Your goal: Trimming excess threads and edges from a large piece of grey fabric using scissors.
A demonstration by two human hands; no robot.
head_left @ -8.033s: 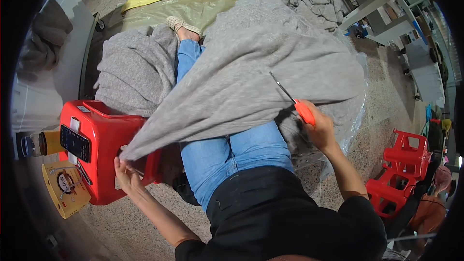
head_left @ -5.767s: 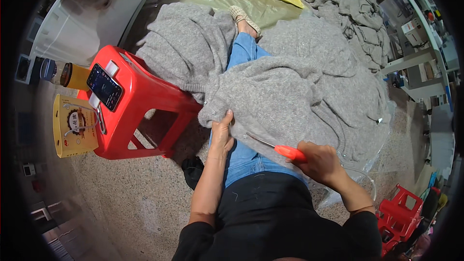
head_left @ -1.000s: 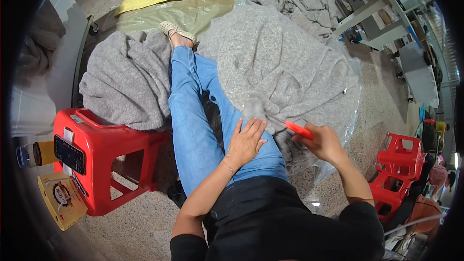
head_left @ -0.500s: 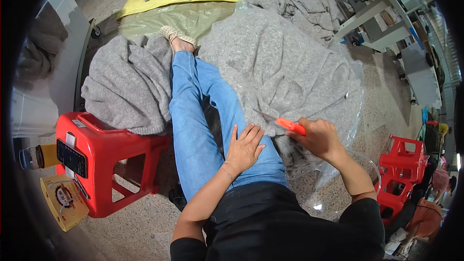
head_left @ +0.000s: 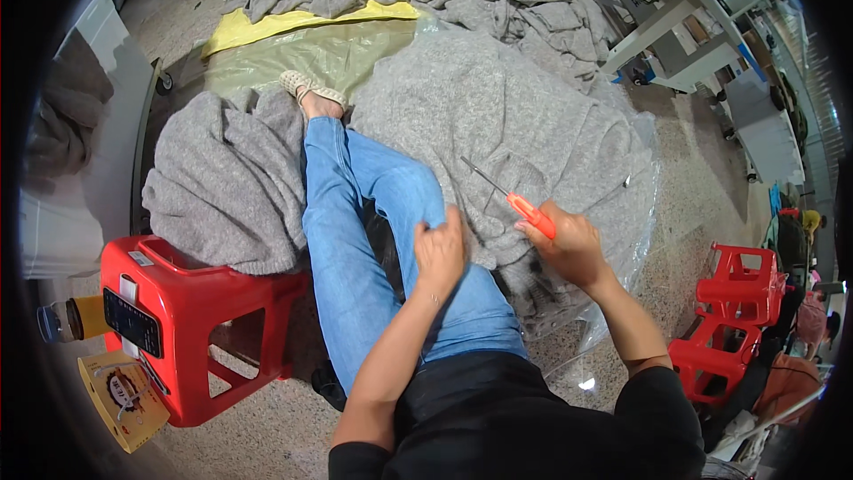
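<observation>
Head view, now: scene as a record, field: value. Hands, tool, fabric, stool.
left hand: over the jeans, fingers curled; any grip unclear
right hand: closed around the tool
tool: orange-red handle, thin metal shaft, over the gray knit pile
second gray heap: beside the red stool
stool top: dark phone
</observation>
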